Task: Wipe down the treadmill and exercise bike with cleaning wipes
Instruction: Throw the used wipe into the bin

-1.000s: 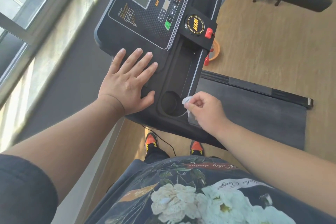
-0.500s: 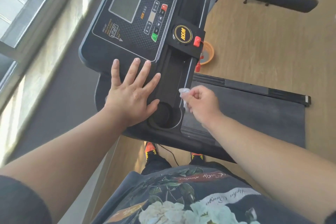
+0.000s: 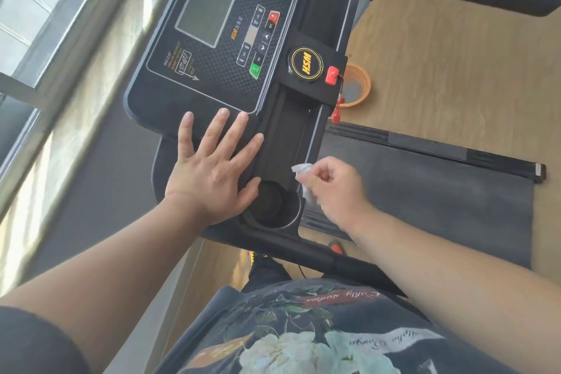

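Wipe (image 3: 304, 181), small, crumpled, white, sits pinched in the right hand (image 3: 335, 191), grip curled tight round it, pressed on the treadmill console (image 3: 230, 48) rim just beside the near cup holder (image 3: 270, 205). Left hand (image 3: 212, 167) lies flat, fingers spread, bracing the console at 9 o'clock of the wipe. Tray channel (image 3: 291, 130) runs long toward 12 o'clock from the grip, so right hand is nearer; prob next stroke goes that way. Bike not in view.

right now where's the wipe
In the head view, the wipe is pinched in the right hand, against the console's right edge beside the near cup holder.
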